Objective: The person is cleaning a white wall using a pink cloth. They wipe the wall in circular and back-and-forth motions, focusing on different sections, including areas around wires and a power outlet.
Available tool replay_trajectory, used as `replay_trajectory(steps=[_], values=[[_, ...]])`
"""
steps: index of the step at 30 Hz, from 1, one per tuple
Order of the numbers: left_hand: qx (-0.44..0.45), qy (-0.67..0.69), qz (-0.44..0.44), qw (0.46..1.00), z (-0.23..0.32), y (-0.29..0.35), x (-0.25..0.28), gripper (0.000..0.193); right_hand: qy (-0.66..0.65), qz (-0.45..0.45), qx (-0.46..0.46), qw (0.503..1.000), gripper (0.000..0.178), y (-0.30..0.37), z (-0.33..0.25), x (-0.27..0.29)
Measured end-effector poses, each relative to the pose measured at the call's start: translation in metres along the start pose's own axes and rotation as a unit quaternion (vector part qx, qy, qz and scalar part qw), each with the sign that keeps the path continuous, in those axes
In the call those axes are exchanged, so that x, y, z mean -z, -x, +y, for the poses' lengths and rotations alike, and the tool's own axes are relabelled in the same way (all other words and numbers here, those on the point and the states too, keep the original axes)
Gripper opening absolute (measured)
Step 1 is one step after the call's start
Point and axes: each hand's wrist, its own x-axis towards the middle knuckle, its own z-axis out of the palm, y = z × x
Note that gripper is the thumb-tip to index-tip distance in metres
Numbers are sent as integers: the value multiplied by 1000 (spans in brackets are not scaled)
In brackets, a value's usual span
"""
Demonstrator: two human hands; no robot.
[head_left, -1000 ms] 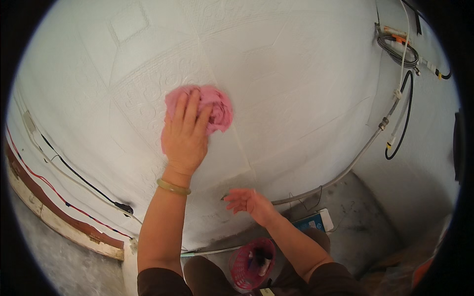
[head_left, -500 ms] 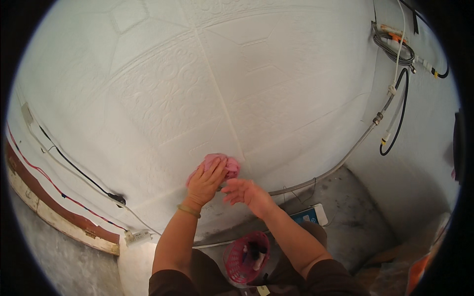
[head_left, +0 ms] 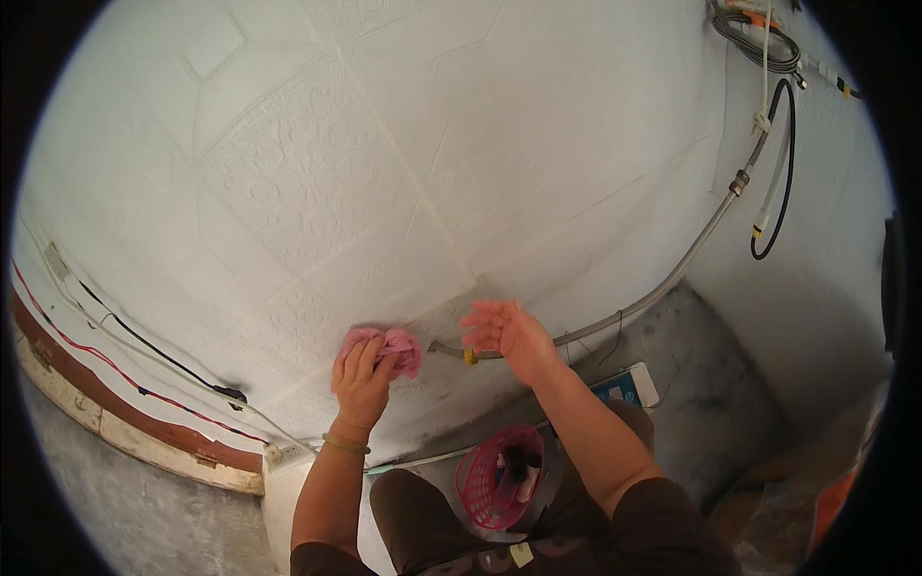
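A crumpled pink cloth [head_left: 396, 348] is pressed against the lower part of the white embossed wall panel [head_left: 317, 173]. My left hand [head_left: 360, 386] has its fingers bent over the cloth; a pale bangle sits on that wrist. To the right, my right hand [head_left: 509, 336] is raised with its fingers stretched out and holds nothing. Just beside it, a grey hose [head_left: 615, 315] runs along the foot of the wall, with a yellow band [head_left: 470, 356] near its end.
Between my knees stands a pink plastic basket [head_left: 492, 504] with small items inside. A blue and white box [head_left: 629, 387] lies on the floor right of my right forearm. Coiled cable [head_left: 759, 43] hangs at the upper right. Black, red and white wires [head_left: 125, 370] run along the left.
My left hand and the cloth have moved left and slightly down. My right hand has shifted right and up, so the hose end now shows. The whole view has moved a little.
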Motion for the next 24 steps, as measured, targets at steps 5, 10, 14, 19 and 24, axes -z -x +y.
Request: replay_trajectory(steps=[5,10,14,19,24], values=[[-45,47,13,998,22,-48,-27,25,-4,-8,-11,1000,56,-7,9,4],[-101,4,-6,995,22,-44,-65,18,20,20,-12,1000,55,-9,9,9],[-119,18,19,993,20,-36,-77,15,-9,8,5,1000,51,-9,11,17],[-99,10,-6,995,18,-21,-75,16,19,12,7,1000,53,-5,2,11],[-47,-19,-42,998,14,3,-63,17,5,19,24,1000,49,0,-3,14]])
